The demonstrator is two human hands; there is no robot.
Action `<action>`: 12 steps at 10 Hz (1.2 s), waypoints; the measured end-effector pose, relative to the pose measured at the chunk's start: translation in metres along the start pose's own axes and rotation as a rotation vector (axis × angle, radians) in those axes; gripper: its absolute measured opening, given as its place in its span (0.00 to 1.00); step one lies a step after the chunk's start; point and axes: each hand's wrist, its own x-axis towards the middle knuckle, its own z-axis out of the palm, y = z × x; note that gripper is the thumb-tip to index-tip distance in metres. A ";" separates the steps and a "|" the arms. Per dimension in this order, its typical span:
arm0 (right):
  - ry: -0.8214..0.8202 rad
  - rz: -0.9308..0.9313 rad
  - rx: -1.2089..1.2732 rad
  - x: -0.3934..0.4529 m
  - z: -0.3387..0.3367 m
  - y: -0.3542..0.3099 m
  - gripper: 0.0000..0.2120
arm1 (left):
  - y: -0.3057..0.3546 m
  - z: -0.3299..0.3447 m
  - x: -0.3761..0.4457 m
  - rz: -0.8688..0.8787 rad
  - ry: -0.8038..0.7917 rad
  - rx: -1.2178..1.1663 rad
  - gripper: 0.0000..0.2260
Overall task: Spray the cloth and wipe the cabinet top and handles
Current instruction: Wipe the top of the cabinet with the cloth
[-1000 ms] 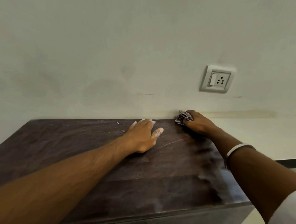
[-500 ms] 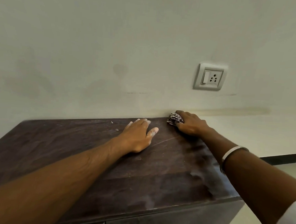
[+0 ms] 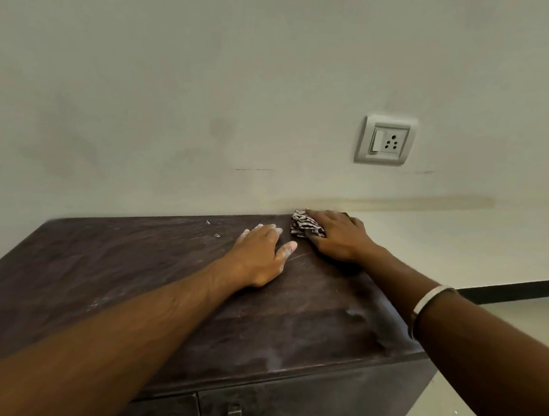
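One cloth (image 3: 307, 226) lay at the cabinet top's (image 3: 136, 264) wall edge, right hand (image 3: 338, 239) gripping it; left hand (image 3: 258, 254) rested flat, fingers spread.

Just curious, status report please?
Right hand presses patterned cloth at cabinet top's back edge. Left hand flat beside it. Nothing blocking.

A crumpled, dark-and-white patterned cloth (image 3: 307, 224) is bunched under and just beyond the fingertips of the right hand (image 3: 337, 236), at the rear edge of the dusty, dark wooden cabinet top (image 3: 156, 259). Two handles (image 3: 233, 414) are seen below.
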 end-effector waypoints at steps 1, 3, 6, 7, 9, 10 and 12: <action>-0.017 0.016 0.007 -0.008 -0.003 0.013 0.27 | -0.003 0.001 -0.007 -0.004 0.004 -0.005 0.29; -0.054 0.172 -0.005 -0.005 -0.010 0.015 0.28 | -0.007 -0.002 -0.015 -0.003 -0.006 -0.005 0.29; -0.019 -0.031 0.008 -0.039 -0.012 0.034 0.27 | 0.000 -0.003 -0.018 -0.039 -0.017 0.007 0.29; -0.049 0.073 -0.005 -0.032 -0.013 0.032 0.28 | 0.001 -0.004 -0.020 -0.040 -0.017 0.014 0.29; -0.056 0.020 -0.042 -0.041 -0.013 0.017 0.28 | 0.009 -0.006 -0.023 -0.033 -0.015 0.016 0.29; -0.064 -0.075 -0.023 -0.056 -0.016 0.032 0.28 | 0.013 -0.005 -0.026 -0.023 -0.018 0.024 0.29; -0.069 0.063 -0.026 -0.056 -0.020 0.039 0.28 | 0.013 -0.003 -0.032 -0.045 -0.029 0.038 0.29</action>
